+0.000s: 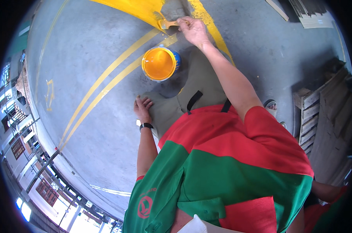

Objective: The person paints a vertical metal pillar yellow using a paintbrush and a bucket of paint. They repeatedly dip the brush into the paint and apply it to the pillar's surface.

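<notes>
At the top of the head view, my right hand (193,31) is closed around the handle of a paintbrush (167,24). The yellow-coated bristles touch the floor at the edge of a broad patch of wet-looking yellow paint (137,9). Just below the brush stands an uncovered paint can (159,64), upright, with orange-yellow paint inside and a blue side. My left hand (143,108) rests against my knee, fingers loosely curled and apart, holding nothing. A dark band circles that wrist.
Two thin yellow lines (102,87) curve across the grey concrete floor (94,50). A thicker worn yellow stripe (207,23) runs right of my hand. Wooden pallets (310,116) stand at the right, near another person's sandalled foot (270,105). Flat cardboard (315,19) lies at the upper right.
</notes>
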{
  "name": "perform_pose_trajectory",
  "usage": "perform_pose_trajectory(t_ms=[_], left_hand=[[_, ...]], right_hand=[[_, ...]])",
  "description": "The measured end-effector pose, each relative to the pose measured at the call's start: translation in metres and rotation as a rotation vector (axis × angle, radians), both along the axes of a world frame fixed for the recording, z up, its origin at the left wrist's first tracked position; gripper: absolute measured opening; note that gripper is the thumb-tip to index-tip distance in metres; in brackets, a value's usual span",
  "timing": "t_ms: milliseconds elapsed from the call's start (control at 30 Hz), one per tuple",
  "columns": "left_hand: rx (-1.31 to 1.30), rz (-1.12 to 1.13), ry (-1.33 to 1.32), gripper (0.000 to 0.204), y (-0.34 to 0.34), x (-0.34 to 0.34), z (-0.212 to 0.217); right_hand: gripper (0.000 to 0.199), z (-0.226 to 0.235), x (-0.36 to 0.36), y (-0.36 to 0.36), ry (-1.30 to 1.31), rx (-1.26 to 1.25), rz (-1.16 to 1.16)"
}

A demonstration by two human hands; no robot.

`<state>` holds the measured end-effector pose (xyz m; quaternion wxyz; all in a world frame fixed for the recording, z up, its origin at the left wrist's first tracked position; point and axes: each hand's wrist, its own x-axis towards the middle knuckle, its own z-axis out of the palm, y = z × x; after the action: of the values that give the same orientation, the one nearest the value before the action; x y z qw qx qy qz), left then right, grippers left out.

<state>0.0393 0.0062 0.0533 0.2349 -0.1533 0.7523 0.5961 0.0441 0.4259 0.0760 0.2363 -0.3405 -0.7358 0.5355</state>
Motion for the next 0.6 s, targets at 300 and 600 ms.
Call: perform_pose_trajectory(t_ms=[300,600], left_hand=[[-0.01,0.022,0.008,0.062,-0.002,0.0,0.001],[0.018,0.047,0.01,0.06,-0.001,-0.001,-0.002]], right_hand=[[0.023,-0.023,-0.013,-0.013,-0.255,0.328,0.145],[0.023,-0.037,-0.002,-0.005,-0.116,0.361,0.055]])
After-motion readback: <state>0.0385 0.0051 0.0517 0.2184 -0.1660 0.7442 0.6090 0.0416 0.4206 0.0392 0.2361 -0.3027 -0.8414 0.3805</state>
